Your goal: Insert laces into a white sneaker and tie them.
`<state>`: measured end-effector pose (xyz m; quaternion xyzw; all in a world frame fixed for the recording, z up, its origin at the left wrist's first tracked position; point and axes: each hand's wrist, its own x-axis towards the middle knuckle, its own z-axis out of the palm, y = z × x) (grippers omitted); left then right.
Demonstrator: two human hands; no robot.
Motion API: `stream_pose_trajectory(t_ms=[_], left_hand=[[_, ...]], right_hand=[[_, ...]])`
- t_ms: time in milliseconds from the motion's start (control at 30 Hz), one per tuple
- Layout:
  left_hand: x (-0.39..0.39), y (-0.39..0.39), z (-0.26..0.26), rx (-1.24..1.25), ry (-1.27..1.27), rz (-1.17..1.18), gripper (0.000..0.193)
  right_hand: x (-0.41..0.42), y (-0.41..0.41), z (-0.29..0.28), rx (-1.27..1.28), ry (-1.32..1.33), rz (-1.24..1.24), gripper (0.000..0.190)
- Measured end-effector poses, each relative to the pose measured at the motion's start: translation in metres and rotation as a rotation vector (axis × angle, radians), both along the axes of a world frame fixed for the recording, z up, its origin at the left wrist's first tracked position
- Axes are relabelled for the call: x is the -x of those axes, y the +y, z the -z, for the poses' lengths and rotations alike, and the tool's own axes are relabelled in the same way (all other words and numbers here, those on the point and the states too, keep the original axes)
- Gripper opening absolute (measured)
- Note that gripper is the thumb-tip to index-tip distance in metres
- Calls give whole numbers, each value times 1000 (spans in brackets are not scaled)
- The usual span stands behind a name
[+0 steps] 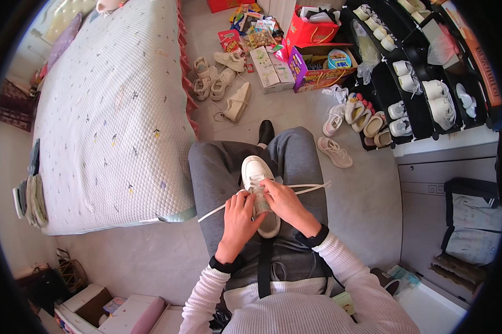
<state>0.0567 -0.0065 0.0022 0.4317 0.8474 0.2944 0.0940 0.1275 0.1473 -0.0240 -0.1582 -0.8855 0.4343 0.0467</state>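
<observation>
A white sneaker (256, 165) lies on my lap between my thighs, its toe pointing away from me. My left hand (240, 215) is at the left side of its tongue and opening, fingers on the eyelet edge. From the other side, my right hand (285, 201) has its fingertips at the laces and the upper part of the tongue; whether it pinches a lace is too small to tell. One white lace end (212, 213) stretches out over my left thigh, and the other lace (311, 188) runs across my right thigh. Black bands circle both wrists.
A bed with a white quilt (121, 125) stands at left. Ahead on the floor are several pale shoes (237, 102), white cartons (271, 69), snack packets and a red gift bag (311, 31). A black shoe rack (417, 75) stands at upper right, with a pink sneaker (334, 152) nearby.
</observation>
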Motion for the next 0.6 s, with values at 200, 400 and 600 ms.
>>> stream_pose_trajectory(t_ms=[200,400,600], left_hand=[[10,6,13,-15,-17,-30,28],[21,20,13,64,68,19,7],[27,22,20,159,177,171,4]], right_hand=[[0,0,0,181,-34,57,20],[-1,0,5,202,25,74,16],[-3,1,2,230,41,71,15]])
